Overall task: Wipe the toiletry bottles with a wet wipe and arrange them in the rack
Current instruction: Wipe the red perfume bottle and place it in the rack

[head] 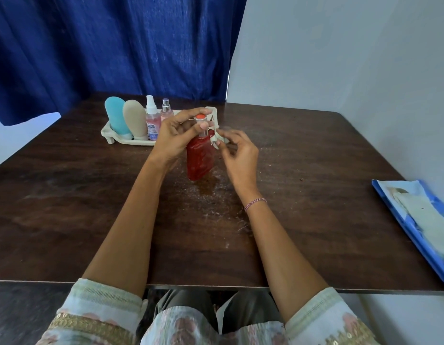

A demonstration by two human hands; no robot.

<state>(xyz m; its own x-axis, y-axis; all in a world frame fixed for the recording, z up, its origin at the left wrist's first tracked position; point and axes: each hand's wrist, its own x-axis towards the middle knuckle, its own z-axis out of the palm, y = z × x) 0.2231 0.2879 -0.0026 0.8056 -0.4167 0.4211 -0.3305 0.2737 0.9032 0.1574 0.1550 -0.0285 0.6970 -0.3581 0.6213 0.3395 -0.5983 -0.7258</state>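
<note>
A red pump bottle [200, 158] stands on the dark wooden table [315, 158], a little tilted. My left hand [177, 131] grips its silver neck and orange pump top. My right hand [237, 151] pinches a crumpled wet wipe [218, 139] against the bottle's shoulder. Behind them lies a cream rack [111, 131] holding a blue tube [116, 114], a beige tube [135, 118], a pink spray bottle [152, 118] and a small pink perfume bottle [166, 109]. The rack's right end is partly hidden by my left hand.
A blue wet-wipe pack [415, 220] lies open at the table's right edge with a wipe showing. A blue curtain hangs behind the table and a white wall runs along the right. The tabletop shows pale smears around the red bottle.
</note>
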